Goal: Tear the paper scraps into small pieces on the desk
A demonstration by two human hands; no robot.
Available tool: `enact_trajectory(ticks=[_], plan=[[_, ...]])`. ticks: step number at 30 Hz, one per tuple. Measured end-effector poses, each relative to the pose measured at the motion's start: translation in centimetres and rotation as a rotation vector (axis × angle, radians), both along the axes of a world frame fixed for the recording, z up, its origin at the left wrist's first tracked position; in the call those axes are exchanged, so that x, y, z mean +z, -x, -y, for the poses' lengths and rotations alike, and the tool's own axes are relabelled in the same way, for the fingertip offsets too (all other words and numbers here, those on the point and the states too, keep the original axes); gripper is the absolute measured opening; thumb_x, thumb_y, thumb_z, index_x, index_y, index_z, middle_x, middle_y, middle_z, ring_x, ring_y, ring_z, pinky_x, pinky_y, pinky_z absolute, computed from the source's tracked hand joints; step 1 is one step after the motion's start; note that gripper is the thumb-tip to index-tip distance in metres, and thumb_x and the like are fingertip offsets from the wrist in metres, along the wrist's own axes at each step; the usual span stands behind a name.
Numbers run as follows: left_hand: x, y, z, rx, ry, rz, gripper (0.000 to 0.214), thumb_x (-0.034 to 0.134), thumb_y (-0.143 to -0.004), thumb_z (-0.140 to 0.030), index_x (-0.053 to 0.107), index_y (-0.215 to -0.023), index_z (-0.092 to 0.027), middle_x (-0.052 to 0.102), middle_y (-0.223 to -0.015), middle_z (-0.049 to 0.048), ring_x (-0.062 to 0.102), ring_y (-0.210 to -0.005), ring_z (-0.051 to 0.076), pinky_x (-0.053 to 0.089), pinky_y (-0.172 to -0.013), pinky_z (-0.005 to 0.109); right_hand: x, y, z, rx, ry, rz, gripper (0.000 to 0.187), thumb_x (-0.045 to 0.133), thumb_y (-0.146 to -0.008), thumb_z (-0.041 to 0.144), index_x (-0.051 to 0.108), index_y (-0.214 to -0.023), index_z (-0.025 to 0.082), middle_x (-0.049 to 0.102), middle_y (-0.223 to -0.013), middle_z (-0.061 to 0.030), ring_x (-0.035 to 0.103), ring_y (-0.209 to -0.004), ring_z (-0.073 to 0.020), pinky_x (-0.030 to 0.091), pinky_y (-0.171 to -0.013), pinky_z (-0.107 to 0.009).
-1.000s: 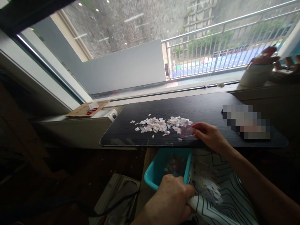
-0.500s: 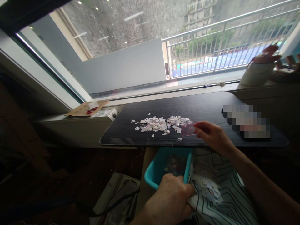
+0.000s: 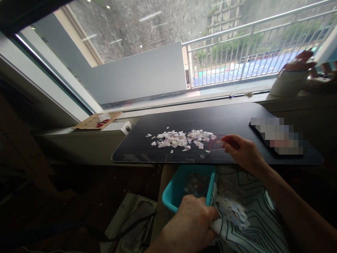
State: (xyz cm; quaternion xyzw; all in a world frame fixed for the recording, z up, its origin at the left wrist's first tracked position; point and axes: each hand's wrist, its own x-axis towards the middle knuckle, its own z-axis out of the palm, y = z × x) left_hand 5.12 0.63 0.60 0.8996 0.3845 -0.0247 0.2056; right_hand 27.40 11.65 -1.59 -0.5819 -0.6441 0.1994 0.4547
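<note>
My right hand (image 3: 243, 153) pinches a small clear pink plastic piece (image 3: 216, 143) on the black tabletop (image 3: 223, 121), just right of a spread of small paper scraps (image 3: 181, 138). Below the table edge, my left hand (image 3: 191, 225) is closed on the rim of a teal plastic bin (image 3: 173, 191) together with the edge of a white cloth with dark lines (image 3: 252, 225). More scraps lie in the bin and on the cloth.
A blurred-out item (image 3: 276, 135) lies on the table's right side. On the sill stand a white pot (image 3: 288, 82), a white device (image 3: 118, 126) and brown card with a red item (image 3: 97, 121). Another person's fingers (image 3: 301, 61) rest on the pot.
My right hand has drawn the pink piece a little to the right, away from the scraps. The left hand has kept its hold.
</note>
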Motion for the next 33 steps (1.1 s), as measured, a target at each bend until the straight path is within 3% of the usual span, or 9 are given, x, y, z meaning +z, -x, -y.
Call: enact_trajectory(ticks=[12, 17, 22, 28, 33], plan=[[0.0, -0.1, 0.1, -0.001, 0.003, -0.014, 0.012, 0.062, -0.074, -0.033, 0.061, -0.075, -0.021, 0.063, -0.075, 0.0007, 0.06, -0.069, 0.02, 0.042, -0.065, 0.027, -0.2, 2.5, 0.3, 0.27, 0.116, -0.169, 0.018, 0.057, -0.077, 0.032, 0.062, -0.089, 0.02, 0.068, -0.077, -0.0022, 0.065, -0.068, -0.0169, 0.054, -0.064, -0.029], [0.2, -0.3, 0.0, -0.018, 0.003, -0.02, 0.013, 0.062, -0.074, -0.033, 0.062, -0.076, -0.021, 0.064, -0.076, 0.0015, 0.061, -0.071, 0.02, 0.042, -0.067, 0.028, -0.4, 2.7, 0.1, 0.238, 0.097, -0.213, 0.021, 0.058, -0.076, 0.034, 0.062, -0.091, 0.019, 0.068, -0.081, -0.003, 0.065, -0.071, -0.0177, 0.055, -0.066, -0.03], [0.4, -0.4, -0.1, -0.026, -0.008, -0.028, 0.012, 0.063, -0.074, -0.032, 0.06, -0.074, -0.02, 0.063, -0.073, 0.0013, 0.06, -0.069, 0.02, 0.042, -0.065, 0.028, -0.1, 2.5, 0.5, 0.306, 0.143, -0.21, 0.021, 0.058, -0.076, 0.036, 0.063, -0.089, 0.02, 0.069, -0.08, -0.0028, 0.065, -0.069, -0.0173, 0.055, -0.064, -0.029], [0.4, -0.4, -0.1, -0.022, 0.011, -0.027, 0.013, 0.063, -0.074, -0.033, 0.061, -0.074, -0.02, 0.062, -0.074, 0.0017, 0.059, -0.069, 0.02, 0.042, -0.066, 0.028, -0.3, 1.9, 0.5, 0.167, 0.085, -0.209, 0.025, 0.059, -0.076, 0.035, 0.062, -0.093, 0.018, 0.069, -0.083, -0.0051, 0.066, -0.071, -0.0185, 0.055, -0.068, -0.032], [0.2, -0.4, 0.0, -0.02, -0.011, -0.027, 0.012, 0.063, -0.073, -0.032, 0.06, -0.073, -0.02, 0.062, -0.073, 0.001, 0.059, -0.068, 0.02, 0.042, -0.064, 0.028, -0.2, 2.2, 1.0, 0.281, 0.158, -0.241, 0.021, 0.059, -0.076, 0.036, 0.063, -0.089, 0.019, 0.069, -0.079, -0.0036, 0.066, -0.07, -0.0182, 0.055, -0.065, -0.031]])
